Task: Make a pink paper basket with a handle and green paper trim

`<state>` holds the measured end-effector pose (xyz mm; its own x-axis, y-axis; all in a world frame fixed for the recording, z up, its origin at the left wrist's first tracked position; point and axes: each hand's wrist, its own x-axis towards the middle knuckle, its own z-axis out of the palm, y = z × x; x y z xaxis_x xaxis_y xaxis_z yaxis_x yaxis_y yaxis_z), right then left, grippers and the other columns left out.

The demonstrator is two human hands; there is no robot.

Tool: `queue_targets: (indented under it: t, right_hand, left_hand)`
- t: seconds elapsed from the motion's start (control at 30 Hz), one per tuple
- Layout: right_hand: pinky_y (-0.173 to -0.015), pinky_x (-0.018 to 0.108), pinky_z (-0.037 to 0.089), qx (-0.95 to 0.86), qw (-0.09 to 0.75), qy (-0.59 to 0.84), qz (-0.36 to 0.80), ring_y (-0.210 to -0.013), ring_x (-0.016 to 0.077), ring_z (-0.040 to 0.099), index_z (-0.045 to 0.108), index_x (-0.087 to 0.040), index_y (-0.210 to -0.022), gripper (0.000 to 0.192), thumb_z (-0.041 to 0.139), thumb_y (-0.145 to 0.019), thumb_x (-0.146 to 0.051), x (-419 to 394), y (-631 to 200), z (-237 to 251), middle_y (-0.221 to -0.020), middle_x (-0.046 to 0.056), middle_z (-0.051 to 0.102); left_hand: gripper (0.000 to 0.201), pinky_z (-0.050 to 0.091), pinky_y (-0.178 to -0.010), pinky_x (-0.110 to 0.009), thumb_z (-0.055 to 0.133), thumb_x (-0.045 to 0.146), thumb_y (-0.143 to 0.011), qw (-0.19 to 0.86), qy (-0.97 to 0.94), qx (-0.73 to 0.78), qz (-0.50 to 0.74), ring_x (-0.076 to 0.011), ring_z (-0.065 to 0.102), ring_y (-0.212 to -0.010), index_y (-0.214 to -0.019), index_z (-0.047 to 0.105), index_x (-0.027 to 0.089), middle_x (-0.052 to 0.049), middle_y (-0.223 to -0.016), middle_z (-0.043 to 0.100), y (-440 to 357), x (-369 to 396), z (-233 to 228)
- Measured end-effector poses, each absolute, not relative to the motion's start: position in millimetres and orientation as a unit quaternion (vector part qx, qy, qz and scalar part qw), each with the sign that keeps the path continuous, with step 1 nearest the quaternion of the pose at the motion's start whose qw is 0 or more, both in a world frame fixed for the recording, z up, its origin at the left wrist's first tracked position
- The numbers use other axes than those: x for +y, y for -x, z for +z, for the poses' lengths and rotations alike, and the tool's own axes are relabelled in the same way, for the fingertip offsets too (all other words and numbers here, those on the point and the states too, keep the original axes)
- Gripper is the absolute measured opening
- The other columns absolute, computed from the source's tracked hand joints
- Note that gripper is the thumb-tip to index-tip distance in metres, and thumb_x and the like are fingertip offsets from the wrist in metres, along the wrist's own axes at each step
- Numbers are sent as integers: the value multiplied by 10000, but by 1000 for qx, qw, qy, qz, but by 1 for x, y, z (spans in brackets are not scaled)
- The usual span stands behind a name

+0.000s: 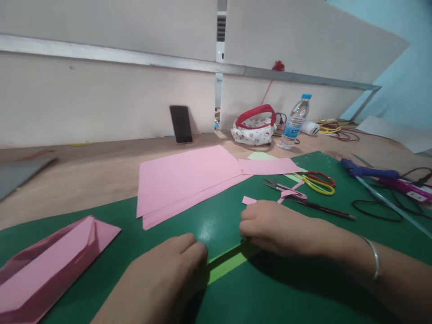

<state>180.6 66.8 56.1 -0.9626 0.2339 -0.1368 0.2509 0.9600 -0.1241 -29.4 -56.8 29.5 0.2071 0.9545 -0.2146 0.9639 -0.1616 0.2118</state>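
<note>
A narrow light green paper strip (227, 263) lies on the dark green cutting mat (216, 220). My left hand (162, 281) presses its fingertips on the strip's left end. My right hand (270, 227), with a silver bracelet on the wrist, pinches the strip's right end against the mat. Most of the strip is hidden under both hands. A small pink paper scrap (249, 200) lies just beyond my right hand.
Pink paper sheets (185, 177) lie at the mat's far edge, and a folded pink paper box (50, 265) sits at left. Scissors (315, 182), a pen (320, 208), a glue gun (367, 172), a water bottle (294, 121), a pouch (254, 126) and a phone (181, 124) stand behind.
</note>
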Motion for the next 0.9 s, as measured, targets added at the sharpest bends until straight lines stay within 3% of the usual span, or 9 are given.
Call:
queue_targets:
  t: [0.17,0.43,0.53,0.63,0.73,0.83,0.9]
  right_hand:
    - [-560,293,249,995,48,-92,-10,-641,153,415,582,-177,-729,192,512,-896,-113,62,-182,57,-716,20,557]
    - [-523,283,204,993,84,-86,-22,-620,148,404,611,-170,-737,175,557,-893,-113,61,-185,64,-705,22,553]
    - [-517,273,227,988,113,-92,-45,-666,154,460,627,-169,-763,97,649,-858,-166,62,-187,70,-742,21,570]
    - [-527,258,278,981,131,-105,-98,-720,155,516,648,-170,-769,157,701,-843,-298,64,-188,73,-784,18,586]
    - [-551,246,309,980,110,-119,-119,-724,142,523,653,-172,-745,176,625,-897,-257,66,-187,69,-804,16,583]
    - [-559,250,308,978,101,-149,-108,-734,155,524,637,-173,-851,52,640,-863,-224,67,-187,62,-847,27,588]
    - [-555,250,301,975,107,-161,-113,-726,161,522,607,-172,-902,88,640,-850,-234,65,-186,59,-848,30,591]
  left_hand:
    - [170,187,-507,-303,447,119,-803,117,-780,614,-34,-163,434,-567,-736,558,230,-8,-739,524,25,-60,25]
    - [251,202,-516,-312,444,73,-774,132,-787,600,-50,-159,417,-564,-787,630,240,-23,-765,556,25,-63,22]
    - [277,210,-525,-311,415,68,-798,139,-789,595,-58,-174,439,-585,-783,634,237,-30,-765,559,25,-65,21]
    - [259,215,-533,-313,420,97,-828,150,-793,586,-67,-189,461,-612,-751,630,228,-35,-755,562,23,-63,25]
    - [231,217,-526,-312,443,115,-828,154,-780,602,-78,-186,462,-612,-721,622,215,-47,-782,570,20,-61,31]
    - [235,233,-526,-315,419,137,-857,171,-762,620,-71,-188,473,-627,-738,607,210,-48,-795,569,19,-60,32]
    - [250,267,-543,-318,364,148,-888,189,-753,629,-39,-187,489,-644,-798,588,212,-39,-803,561,20,-60,30]
